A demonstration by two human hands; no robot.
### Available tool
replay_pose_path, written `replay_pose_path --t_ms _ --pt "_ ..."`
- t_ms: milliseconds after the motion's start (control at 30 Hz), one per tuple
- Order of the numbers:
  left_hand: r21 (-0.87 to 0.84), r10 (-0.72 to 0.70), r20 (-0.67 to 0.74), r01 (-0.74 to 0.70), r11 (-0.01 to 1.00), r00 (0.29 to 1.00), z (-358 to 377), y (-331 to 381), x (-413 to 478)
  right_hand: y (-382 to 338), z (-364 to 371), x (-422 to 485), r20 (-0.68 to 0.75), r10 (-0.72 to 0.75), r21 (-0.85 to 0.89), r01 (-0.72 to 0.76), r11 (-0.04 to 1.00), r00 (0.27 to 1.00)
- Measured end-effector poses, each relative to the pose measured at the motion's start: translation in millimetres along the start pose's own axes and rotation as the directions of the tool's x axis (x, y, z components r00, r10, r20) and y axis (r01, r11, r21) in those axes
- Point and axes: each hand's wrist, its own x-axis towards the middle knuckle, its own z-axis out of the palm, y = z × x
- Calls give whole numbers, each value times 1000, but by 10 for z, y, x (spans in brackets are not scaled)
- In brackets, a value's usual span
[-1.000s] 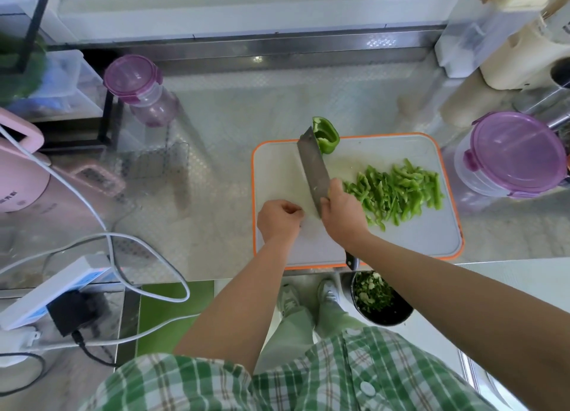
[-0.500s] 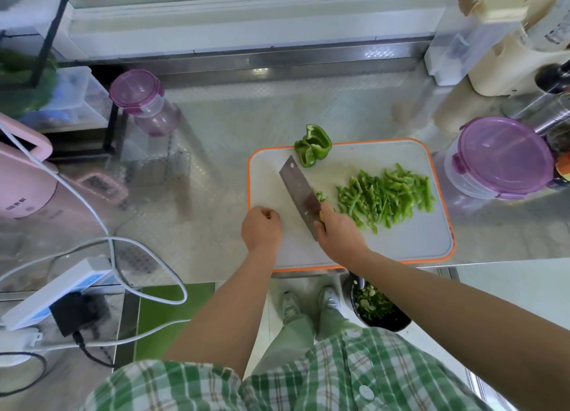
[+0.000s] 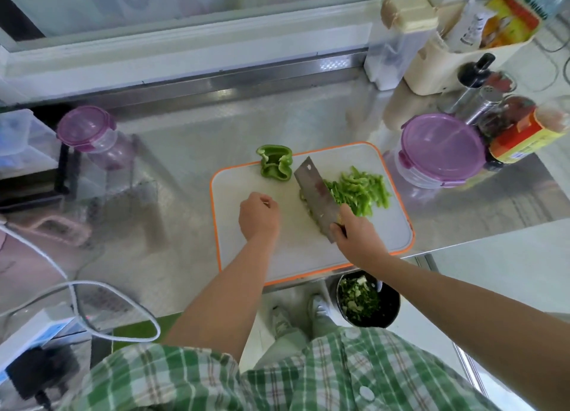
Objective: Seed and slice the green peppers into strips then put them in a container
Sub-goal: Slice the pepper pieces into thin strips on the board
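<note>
Legible writing: none. The yellow-and-red packet (image 3: 509, 19) at the far right carries print, and the bottle (image 3: 518, 136) beside the purple-lidded container (image 3: 441, 148) carries a red-and-yellow label. Both are too blurred to read.

Task item, part 1: the uncut pepper piece (image 3: 275, 163) sits at the far left edge of the cutting board (image 3: 388, 225), overlapping its orange rim. The hollow cut side faces up toward the camera.

Task item, part 2: the pepper strips (image 3: 361, 190) form a pile on the far right area of the board. Most strips lie with the long axis on a diagonal, far left to near right, roughly parallel to the blade.

Cleaver (image 3: 314, 194): the long axis runs diagonally, handle near right, blunt end pointing far left toward the pepper piece. The blade's right side touches the strip pile.

Right hand (image 3: 354, 235): wrapped around the cleaver handle.

Left hand (image 3: 258, 216): rests on the bare board left of the blade, fingers curled under; no object is visible in it.

A black pot (image 3: 367, 302) holding green scraps sits below the counter edge, near the board's near side.
</note>
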Motion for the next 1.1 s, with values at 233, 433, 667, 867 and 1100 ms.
replay_pose_path --t_ms 233,433,667,867,1100 --pt "50 44 -11 -44 998 999 -19 257 294 -104 10 236 -34 15 51 -13 999 999" --pt "-14 101 -4 -101 995 995 14 455 627 -83 -15 271 -40 81 133 -75 988 996" --pt "52 138 153 -148 988 979 131 482 746 -142 -29 345 -43 107 137 -100 985 993" --pt "107 135 120 -148 983 984 -93 390 686 -328 -50 394 -49 47 110 -42 993 998" --pt "74 -30 159 18 997 987 -503 65 450 -659 13 342 16 -138 60 137 989 990"
